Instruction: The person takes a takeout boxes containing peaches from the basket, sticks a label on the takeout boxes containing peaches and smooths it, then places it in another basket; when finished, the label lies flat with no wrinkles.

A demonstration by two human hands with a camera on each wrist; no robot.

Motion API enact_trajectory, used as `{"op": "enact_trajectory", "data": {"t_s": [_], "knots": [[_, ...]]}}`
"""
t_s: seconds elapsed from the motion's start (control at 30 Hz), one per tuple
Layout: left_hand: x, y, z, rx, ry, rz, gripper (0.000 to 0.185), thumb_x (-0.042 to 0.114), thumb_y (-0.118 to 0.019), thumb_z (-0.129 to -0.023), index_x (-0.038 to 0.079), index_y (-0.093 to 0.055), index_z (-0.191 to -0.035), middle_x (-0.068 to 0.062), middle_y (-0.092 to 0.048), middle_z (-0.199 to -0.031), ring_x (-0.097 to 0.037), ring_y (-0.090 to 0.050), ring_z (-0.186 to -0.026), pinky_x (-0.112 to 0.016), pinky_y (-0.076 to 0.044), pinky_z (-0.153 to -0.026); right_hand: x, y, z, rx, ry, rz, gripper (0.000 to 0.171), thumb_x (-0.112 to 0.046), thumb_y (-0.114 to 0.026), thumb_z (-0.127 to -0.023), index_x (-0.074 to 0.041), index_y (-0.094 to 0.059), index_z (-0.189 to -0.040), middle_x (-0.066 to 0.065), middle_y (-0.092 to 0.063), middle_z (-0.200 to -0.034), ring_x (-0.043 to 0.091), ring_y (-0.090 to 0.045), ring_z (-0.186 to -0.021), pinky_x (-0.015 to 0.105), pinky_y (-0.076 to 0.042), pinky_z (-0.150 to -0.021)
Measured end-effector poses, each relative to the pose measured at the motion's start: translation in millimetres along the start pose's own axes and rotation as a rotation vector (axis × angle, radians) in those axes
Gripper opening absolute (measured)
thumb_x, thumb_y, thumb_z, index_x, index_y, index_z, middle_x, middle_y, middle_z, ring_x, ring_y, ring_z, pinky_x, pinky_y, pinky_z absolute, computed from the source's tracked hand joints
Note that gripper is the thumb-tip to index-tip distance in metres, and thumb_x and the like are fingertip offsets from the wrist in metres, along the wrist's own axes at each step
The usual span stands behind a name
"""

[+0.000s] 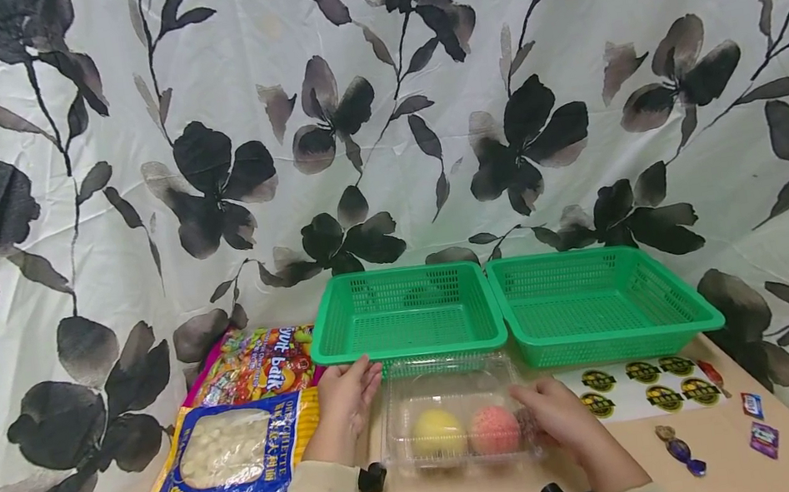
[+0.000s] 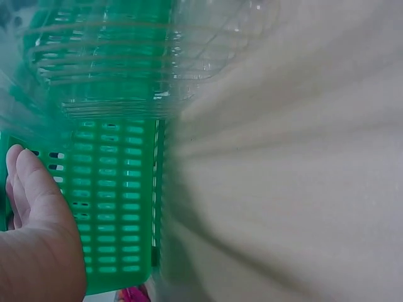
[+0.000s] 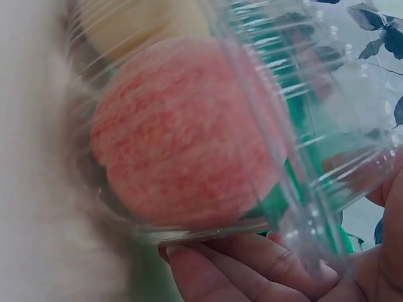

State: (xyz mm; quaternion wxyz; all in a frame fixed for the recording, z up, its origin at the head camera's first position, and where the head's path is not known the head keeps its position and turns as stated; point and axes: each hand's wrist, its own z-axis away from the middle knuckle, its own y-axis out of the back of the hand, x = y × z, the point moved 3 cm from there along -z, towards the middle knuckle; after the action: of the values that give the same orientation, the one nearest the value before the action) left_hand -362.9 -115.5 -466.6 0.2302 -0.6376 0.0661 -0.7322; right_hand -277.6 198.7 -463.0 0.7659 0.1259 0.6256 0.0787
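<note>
A clear plastic clamshell box (image 1: pixel 451 381) holds a yellow round fruit (image 1: pixel 438 433) and a pink-red peach (image 1: pixel 495 431) side by side. My right hand (image 1: pixel 558 418) grips the box at its right side. In the right wrist view the fingers (image 3: pixel 233 270) lie under the box's edge, and the peach shows large through the plastic. My left hand (image 1: pixel 346 400) has its fingers extended, left of the box and near the front wall of the left green basket (image 1: pixel 410 355). In the left wrist view that hand (image 2: pixel 47 220) holds nothing.
Another green basket (image 1: pixel 606 347) stands at the back right. On the left lie a blue-and-yellow pasta bag (image 1: pixel 227 458) and a colourful candy bag (image 1: pixel 260 366). A sticker sheet (image 1: pixel 634 389) and several wrapped candies (image 1: pixel 764 439) lie to the right. A floral curtain (image 1: pixel 382 155) hangs behind.
</note>
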Motion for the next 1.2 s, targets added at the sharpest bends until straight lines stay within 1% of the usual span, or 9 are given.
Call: {"op": "enact_trajectory", "data": {"t_s": [0.13,0.2,0.37,0.47,0.63,0.8,1.0,1.1,1.2], "knots": [[-0.6,0.2,-1.0,0.001,-0.002,-0.014,0.029,0.014,-0.066,-0.101,-0.002,-0.049,-0.119,-0.016,-0.072,-0.102,-0.019,-0.075,-0.092,-0.029,-0.061,-0.084,3,1,-1,-0.001,-0.003,0.019,0.047,-0.045,-0.061,-0.101,0.0,-0.049,-0.107,0.008,-0.047,-0.083,0.017,-0.042,-0.061,0.032,-0.042,-0.051],[-1.3,0.5,0.2,-0.002,-0.004,-0.031,0.031,0.015,-0.065,-0.102,-0.003,-0.049,-0.121,-0.019,-0.071,-0.108,-0.019,-0.075,-0.094,-0.029,-0.061,-0.085,5,1,-1,0.002,-0.008,0.024,0.048,-0.046,-0.062,-0.101,-0.001,-0.049,-0.108,0.008,-0.047,-0.085,0.018,-0.044,-0.062,0.033,-0.043,-0.052],[-1.1,3.4,9.1,-0.012,-0.014,-0.107,0.03,0.017,-0.065,-0.102,-0.004,-0.056,-0.122,-0.025,-0.067,-0.119,-0.02,-0.075,-0.096,-0.03,-0.061,-0.087,5,2,-1,0.013,-0.018,0.066,0.056,-0.051,-0.063,-0.098,0.002,-0.052,-0.114,0.012,-0.049,-0.097,0.022,-0.048,-0.08,0.036,-0.051,-0.06],[0.1,5.4,14.4,-0.016,-0.035,-0.158,0.029,0.016,-0.065,-0.102,-0.006,-0.06,-0.121,-0.024,-0.069,-0.115,-0.02,-0.076,-0.094,-0.033,-0.061,-0.087,4,4,0,0.031,-0.008,0.097,0.059,-0.053,-0.064,-0.097,0.003,-0.056,-0.114,0.013,-0.052,-0.096,0.023,-0.05,-0.082,0.036,-0.052,-0.062],[5.2,7.4,20.8,-0.025,-0.088,-0.239,0.03,0.016,-0.065,-0.102,-0.006,-0.064,-0.122,-0.027,-0.069,-0.118,-0.022,-0.076,-0.095,-0.034,-0.061,-0.086,-2,9,0,0.067,0.047,0.139,0.056,-0.046,-0.066,-0.098,0.008,-0.067,-0.108,0.013,-0.065,-0.093,0.02,-0.059,-0.078,0.034,-0.055,-0.064],[11.1,5.2,29.9,-0.07,-0.13,-0.3,0.031,0.019,-0.067,-0.101,-0.003,-0.065,-0.123,-0.027,-0.066,-0.125,-0.03,-0.074,-0.106,-0.036,-0.06,-0.09,-6,13,1,0.061,0.074,0.119,0.054,-0.04,-0.069,-0.098,0.012,-0.068,-0.114,0.017,-0.071,-0.101,0.02,-0.068,-0.083,0.037,-0.062,-0.072],[20.5,1.0,44.5,-0.135,-0.23,-0.481,0.038,0.022,-0.071,-0.098,-0.001,-0.066,-0.128,-0.018,-0.07,-0.12,-0.029,-0.069,-0.111,-0.037,-0.059,-0.095,-12,21,2,0.067,0.106,0.119,0.047,-0.033,-0.073,-0.096,0.01,-0.067,-0.113,0.016,-0.071,-0.094,0.021,-0.069,-0.076,0.04,-0.063,-0.071],[24.2,0.4,50.4,-0.155,-0.284,-0.572,0.039,0.021,-0.072,-0.097,0.001,-0.066,-0.13,-0.016,-0.07,-0.123,-0.027,-0.067,-0.113,-0.039,-0.058,-0.096,-16,28,3,0.063,0.114,0.12,0.045,-0.031,-0.071,-0.097,0.01,-0.066,-0.115,0.017,-0.072,-0.096,0.023,-0.071,-0.079,0.04,-0.063,-0.072],[25.6,0.4,55.5,-0.184,-0.325,-0.645,0.042,0.022,-0.074,-0.096,0.0,-0.065,-0.132,-0.018,-0.069,-0.126,-0.031,-0.066,-0.116,-0.042,-0.058,-0.097,-19,37,4,0.047,0.119,0.122,0.044,-0.031,-0.069,-0.099,0.009,-0.065,-0.118,0.018,-0.071,-0.1,0.026,-0.072,-0.083,0.04,-0.063,-0.075]]}}
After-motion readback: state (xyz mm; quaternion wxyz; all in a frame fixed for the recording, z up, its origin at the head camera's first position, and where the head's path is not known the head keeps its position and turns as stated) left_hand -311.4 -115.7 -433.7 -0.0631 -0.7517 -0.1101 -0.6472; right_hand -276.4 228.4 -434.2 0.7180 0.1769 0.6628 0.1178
